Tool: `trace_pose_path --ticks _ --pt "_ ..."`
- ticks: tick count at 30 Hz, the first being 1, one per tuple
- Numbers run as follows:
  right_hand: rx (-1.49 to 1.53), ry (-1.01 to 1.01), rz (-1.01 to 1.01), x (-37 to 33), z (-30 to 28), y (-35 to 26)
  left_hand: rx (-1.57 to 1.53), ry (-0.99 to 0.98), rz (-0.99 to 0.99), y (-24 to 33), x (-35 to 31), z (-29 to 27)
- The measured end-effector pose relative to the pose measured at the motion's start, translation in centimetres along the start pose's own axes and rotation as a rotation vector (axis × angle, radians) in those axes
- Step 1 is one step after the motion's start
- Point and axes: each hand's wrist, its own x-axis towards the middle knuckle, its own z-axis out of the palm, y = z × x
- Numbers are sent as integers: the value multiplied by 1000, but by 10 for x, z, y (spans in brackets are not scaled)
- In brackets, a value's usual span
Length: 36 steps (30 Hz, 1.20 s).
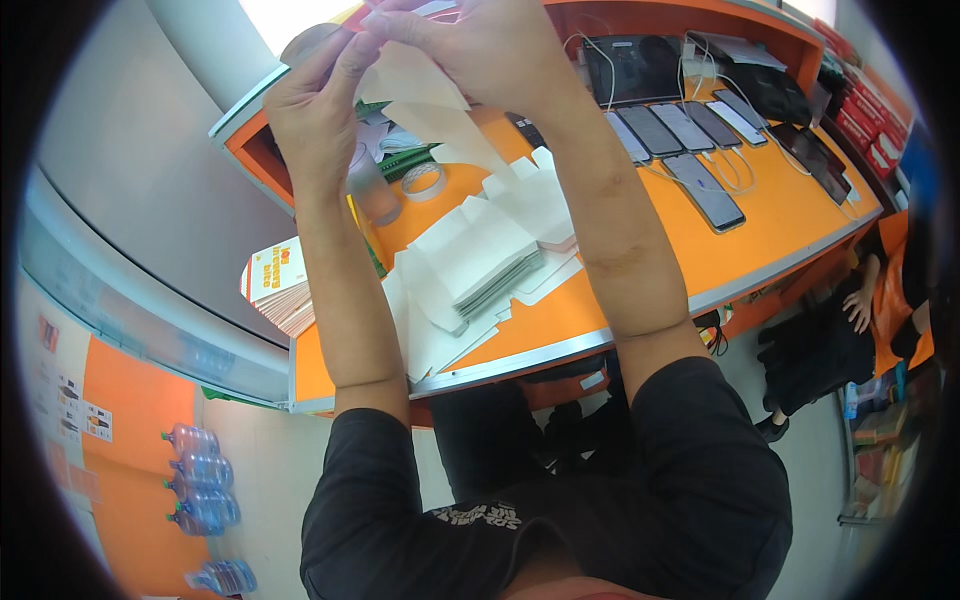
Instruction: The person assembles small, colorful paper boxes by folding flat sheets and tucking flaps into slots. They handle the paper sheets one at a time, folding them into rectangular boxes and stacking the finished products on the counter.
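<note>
Both my hands are raised at the top of the view, over the far side of an orange desk (640, 270). The fingers of my left hand (322, 95) are pinched near those of my right hand (490, 50), closed on a thin white card blank (430, 115). Part of the blank hangs down between my forearms, its upper edge hidden by the fingers. Below lies a stack of folded white card blanks (470, 250), with flat loose ones around and under it. To the left of my left forearm stands a pile of printed cards (280, 285).
A roll of tape (424, 181) and a translucent cup (374, 190) are near my left forearm. Several phones (705, 190) with white cables lie right, before a dark laptop (632, 72). A person in orange and black (895, 290) is at far right. Several large water bottles (205, 480) lie lower left.
</note>
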Motion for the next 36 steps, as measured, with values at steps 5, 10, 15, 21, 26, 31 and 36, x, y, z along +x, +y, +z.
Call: trace_pose_path --ticks 5,10,15,21,26,31,36 --pt "-111 5 -53 0 1 6 -29 25 68 -2 0 -6" --pt "-117 -15 -75 3 -2 -1 -158 33 -52 1 1 -6" --pt "-176 -58 -195 1 8 3 -246 173 -92 6 4 1" --pt "-615 253 -437 -1 38 26 -164 449 -122 20 1 9" --pt "-621 15 -145 10 24 41 -383 274 -97 24 4 1" --pt "-210 74 140 16 6 38 265 -326 -131 13 0 -1" --pt "-103 138 124 17 -11 29 609 -188 190 -1 -9 21"
